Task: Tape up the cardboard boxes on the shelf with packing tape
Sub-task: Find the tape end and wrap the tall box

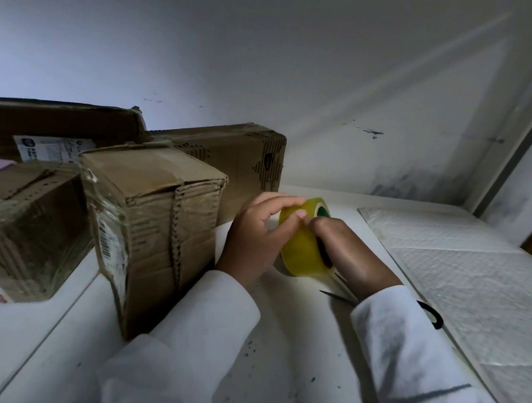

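Up on the white shelf (pixel 280 344), four cardboard boxes (pixel 153 212) crowd the left side. Beside the nearest box, the left hand (pixel 256 232) and right hand (pixel 346 251) curl around the yellow tape roll (pixel 305 254), gripping it above black scissors (pixel 340 296).

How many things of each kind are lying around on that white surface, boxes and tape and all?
Cardboard boxes: 4 (nearest, left, back left, back right)
Tape rolls: 1, yellow, held by the left hand and right hand
Scissors: 1, partly hidden under the right sleeve
White padded sheets: 1
Total: 7
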`<act>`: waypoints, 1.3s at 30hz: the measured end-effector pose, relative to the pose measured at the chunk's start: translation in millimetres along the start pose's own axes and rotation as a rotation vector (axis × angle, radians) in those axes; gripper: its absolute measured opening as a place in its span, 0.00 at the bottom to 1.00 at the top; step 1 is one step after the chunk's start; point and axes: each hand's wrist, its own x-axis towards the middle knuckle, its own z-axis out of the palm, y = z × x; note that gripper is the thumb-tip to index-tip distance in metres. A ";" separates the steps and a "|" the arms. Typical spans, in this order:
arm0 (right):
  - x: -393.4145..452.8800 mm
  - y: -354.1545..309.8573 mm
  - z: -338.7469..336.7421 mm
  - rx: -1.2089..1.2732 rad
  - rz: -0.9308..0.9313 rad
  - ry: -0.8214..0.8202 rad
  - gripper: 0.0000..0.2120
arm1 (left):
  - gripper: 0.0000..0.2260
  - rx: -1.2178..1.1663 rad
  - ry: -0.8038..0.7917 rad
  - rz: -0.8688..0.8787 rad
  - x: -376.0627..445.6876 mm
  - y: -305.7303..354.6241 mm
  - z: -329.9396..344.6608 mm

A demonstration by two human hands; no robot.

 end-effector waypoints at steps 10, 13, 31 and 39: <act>-5.6 0.0 1.1 0.028 -0.184 0.131 0.27 | 0.21 0.153 -0.141 0.151 -2.6 2.6 -1.0; 1.0 5.3 -2.4 0.034 -0.246 0.247 0.29 | 0.22 0.277 -0.079 0.240 -3.8 2.7 -2.5; 5.6 10.5 -18.9 0.110 -0.111 0.336 0.25 | 0.20 0.230 -0.045 0.296 -5.3 5.3 -7.9; 4.2 10.0 -20.3 0.224 -0.056 0.270 0.19 | 0.23 0.187 -0.072 0.242 -6.8 5.1 -3.6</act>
